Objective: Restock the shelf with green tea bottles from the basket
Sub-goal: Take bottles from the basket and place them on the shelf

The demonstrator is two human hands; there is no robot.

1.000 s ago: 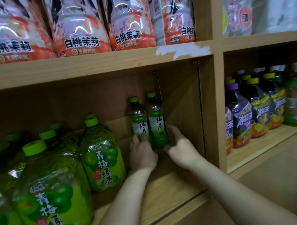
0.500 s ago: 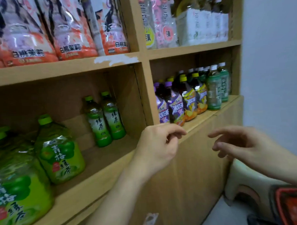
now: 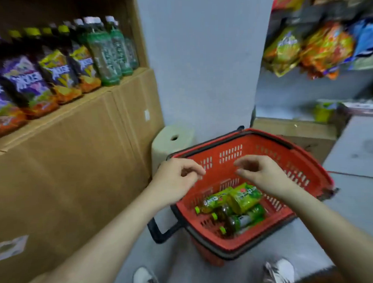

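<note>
Basket [image 3: 306, 158]: red plastic with slotted walls and a dark rim. It sits low in front of me, just beside the foot of the shelf unit, and its black handle [image 3: 163, 232] sticks out on the near left.
Basket contents: green tea bottles [image 3: 244, 197] lie on their sides in a loose pile on the basket's floor. I count at least four, with their green caps pointing to the near left, and one lies across the top of the others.
Left hand [image 3: 176, 182]: it hovers over the basket's left rim. The grip is empty, with the fingers loosely curled toward the thumb and touching nothing.
Right hand [image 3: 265, 176]: it hovers above the bottles and clear of them. The grip is slack and apart, with the fingers loosely bent and holding nothing.
Shelf [image 3: 116, 88]: a wooden ledge to my left carries upright rows of purple-labelled bottles [image 3: 25, 83], yellow-labelled bottles [image 3: 58, 71] and white-capped green bottles [image 3: 103, 55]. I see no green tea bottle in this section.
Stool [image 3: 170, 142]: pale plastic, standing behind the basket against the wall.
Rack at right: bright snack bags [image 3: 326, 49], too blurred for me to read.
Floor [image 3: 357, 209]: grey, with my two shoes [image 3: 278, 271] at the lower edge.
</note>
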